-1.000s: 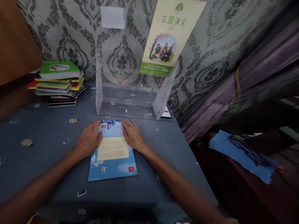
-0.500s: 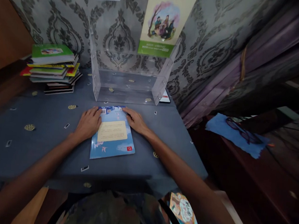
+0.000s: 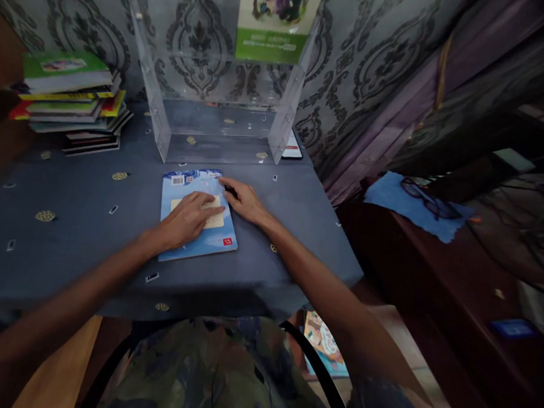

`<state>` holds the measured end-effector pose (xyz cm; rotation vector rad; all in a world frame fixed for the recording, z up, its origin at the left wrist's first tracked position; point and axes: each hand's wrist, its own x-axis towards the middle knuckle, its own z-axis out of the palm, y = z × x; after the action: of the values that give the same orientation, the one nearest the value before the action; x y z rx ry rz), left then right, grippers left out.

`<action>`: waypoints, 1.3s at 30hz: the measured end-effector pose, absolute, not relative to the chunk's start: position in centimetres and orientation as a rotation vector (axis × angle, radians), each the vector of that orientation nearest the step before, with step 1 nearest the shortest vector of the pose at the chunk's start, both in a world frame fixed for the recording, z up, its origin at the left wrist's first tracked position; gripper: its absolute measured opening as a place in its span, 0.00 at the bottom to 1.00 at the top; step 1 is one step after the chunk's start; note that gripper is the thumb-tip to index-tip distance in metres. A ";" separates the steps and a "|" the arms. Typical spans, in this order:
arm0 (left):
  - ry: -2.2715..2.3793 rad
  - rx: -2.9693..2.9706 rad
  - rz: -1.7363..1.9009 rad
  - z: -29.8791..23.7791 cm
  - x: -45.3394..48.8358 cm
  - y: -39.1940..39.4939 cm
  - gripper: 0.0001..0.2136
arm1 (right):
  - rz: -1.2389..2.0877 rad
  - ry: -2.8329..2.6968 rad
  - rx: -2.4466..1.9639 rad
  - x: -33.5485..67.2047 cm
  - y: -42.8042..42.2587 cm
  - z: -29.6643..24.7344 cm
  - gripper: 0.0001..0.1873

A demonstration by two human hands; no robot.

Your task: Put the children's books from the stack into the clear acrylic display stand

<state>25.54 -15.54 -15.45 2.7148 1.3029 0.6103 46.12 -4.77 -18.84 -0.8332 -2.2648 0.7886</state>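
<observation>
A thin blue book (image 3: 176,188) lies back cover up on the grey-blue tablecloth (image 3: 64,239) in front of me. My left hand (image 3: 188,218) rests flat on its cream panel, fingers stretched out. My right hand (image 3: 243,200) lies at the book's right edge, with its fingers flat against that edge. Just beyond the book stands a clear acrylic book stand (image 3: 222,110), with a green and cream picture book (image 3: 275,24) propped in its upper right.
A stack of several books (image 3: 69,100) sits at the far left of the table. A phone (image 3: 292,149) lies beside the stand. A dark wooden ledge with a blue cloth (image 3: 412,204) and glasses is at the right. Another book (image 3: 322,344) lies on the floor.
My left hand has moved from the book's left edge onto its cover. The camera has tipped downward, so my lap and the floor now show.
</observation>
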 end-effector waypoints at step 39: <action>1.793 2.268 0.889 -17.2 14.8 -12.8 0.23 | 0.670 -2.552 -0.463 34.0 -6.4 -17.3 0.25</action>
<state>14.81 -12.76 -17.15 2.2681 1.7935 0.8888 33.96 -6.43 -17.28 -0.4629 -2.5523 0.6696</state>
